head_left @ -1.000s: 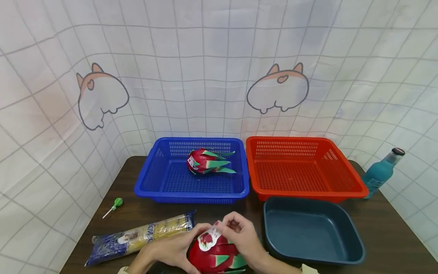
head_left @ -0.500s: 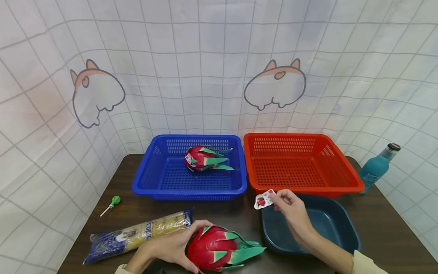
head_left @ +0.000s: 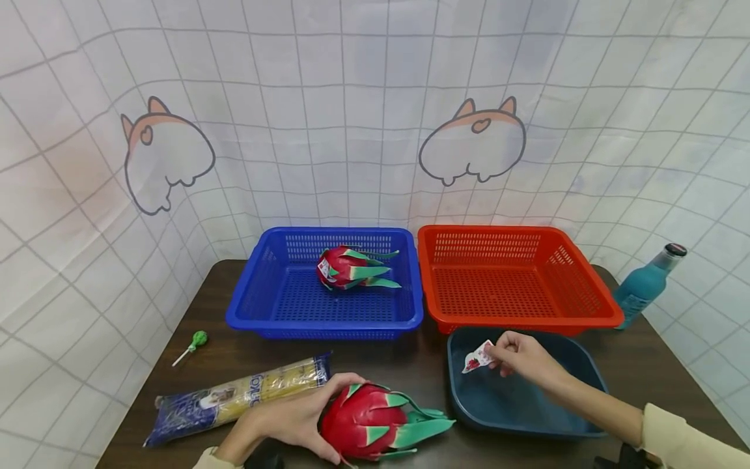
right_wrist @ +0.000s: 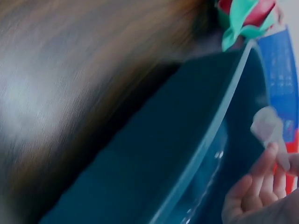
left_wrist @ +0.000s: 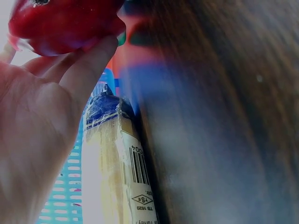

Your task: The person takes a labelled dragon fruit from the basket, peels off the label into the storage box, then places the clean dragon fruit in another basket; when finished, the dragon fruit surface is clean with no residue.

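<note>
A red dragon fruit (head_left: pixel 360 423) with green-tipped scales lies on its side at the table's front middle. My left hand (head_left: pixel 301 417) grips its left end, with the thumb at the near side and the fingers over the far side; the left wrist view has the palm below the fruit (left_wrist: pixel 65 23). Over a dark teal basin (head_left: pixel 498 404), my right hand (head_left: pixel 530 361) pinches a small white sticker (head_left: pixel 477 359) printed with a red fruit. In the right wrist view the sticker (right_wrist: pixel 267 125) appears pale, between thumb and fingertips, inside the basin's rim line.
Left of the fruit lies a pasta packet (head_left: pixel 240 394), with a green lollipop (head_left: pixel 200 339) behind it. A blue basket (head_left: pixel 293 309) holds another stickered dragon fruit (head_left: pixel 346 267). Beside it stand a red basket (head_left: pixel 498 293) and a tilted-looking turquoise bottle (head_left: pixel 644 290).
My right hand has peeled the sticker off the dragon fruit and carried it right, over the basin. The left hand has stayed on the fruit, whose leafy end now shows.
</note>
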The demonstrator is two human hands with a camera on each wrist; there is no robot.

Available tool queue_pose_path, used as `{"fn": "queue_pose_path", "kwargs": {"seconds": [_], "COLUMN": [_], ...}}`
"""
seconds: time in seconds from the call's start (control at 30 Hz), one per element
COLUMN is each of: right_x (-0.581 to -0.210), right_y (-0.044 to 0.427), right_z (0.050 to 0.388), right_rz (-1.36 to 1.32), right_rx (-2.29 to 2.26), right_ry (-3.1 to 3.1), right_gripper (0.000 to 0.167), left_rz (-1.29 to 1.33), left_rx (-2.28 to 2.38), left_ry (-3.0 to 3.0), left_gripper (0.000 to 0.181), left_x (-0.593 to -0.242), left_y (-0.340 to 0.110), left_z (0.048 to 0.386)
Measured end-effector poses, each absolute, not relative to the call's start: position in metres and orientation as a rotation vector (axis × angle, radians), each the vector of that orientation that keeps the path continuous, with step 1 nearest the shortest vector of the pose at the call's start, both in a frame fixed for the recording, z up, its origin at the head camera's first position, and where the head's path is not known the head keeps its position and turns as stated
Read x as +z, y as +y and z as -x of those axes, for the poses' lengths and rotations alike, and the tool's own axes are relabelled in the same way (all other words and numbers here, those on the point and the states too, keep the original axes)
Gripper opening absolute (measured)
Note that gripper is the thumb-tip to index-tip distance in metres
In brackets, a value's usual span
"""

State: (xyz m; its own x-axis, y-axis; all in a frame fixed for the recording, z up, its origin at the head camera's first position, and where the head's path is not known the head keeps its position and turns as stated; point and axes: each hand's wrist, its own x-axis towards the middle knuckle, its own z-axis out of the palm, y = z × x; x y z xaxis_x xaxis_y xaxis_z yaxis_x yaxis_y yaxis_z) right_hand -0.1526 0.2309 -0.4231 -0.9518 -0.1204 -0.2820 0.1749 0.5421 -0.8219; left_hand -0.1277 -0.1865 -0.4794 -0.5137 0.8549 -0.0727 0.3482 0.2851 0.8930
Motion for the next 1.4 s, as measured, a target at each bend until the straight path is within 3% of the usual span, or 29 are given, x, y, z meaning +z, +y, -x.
{"fn": "queue_pose_path", "kwargs": {"seconds": [0.47,0.83,1.4], "right_x": [-0.441,-0.447,-0.443], "right_y": [0.237,0.235,0.237], "right_z": [0.169,0.171,0.164], "right_rz": [0.238,0.284,0.129], "right_rx": [-1.272,-1.060,-0.859], "right_ry": [2.472,2.594,2.568], "right_gripper": [0.024,0.013,0.010], "left_rz": [-1.081,-1.117,-1.113], "left_rx": [1.178,1.168,1.182], "left_ry": [1.985,2.009,2.001], "left_gripper": [0.095,0.094,0.095], "left_x": [-0.477,-0.477,-0.477], "left_y": [-0.186,-0.186,-0.186], "left_z": [0.127,0.128,0.126]}}
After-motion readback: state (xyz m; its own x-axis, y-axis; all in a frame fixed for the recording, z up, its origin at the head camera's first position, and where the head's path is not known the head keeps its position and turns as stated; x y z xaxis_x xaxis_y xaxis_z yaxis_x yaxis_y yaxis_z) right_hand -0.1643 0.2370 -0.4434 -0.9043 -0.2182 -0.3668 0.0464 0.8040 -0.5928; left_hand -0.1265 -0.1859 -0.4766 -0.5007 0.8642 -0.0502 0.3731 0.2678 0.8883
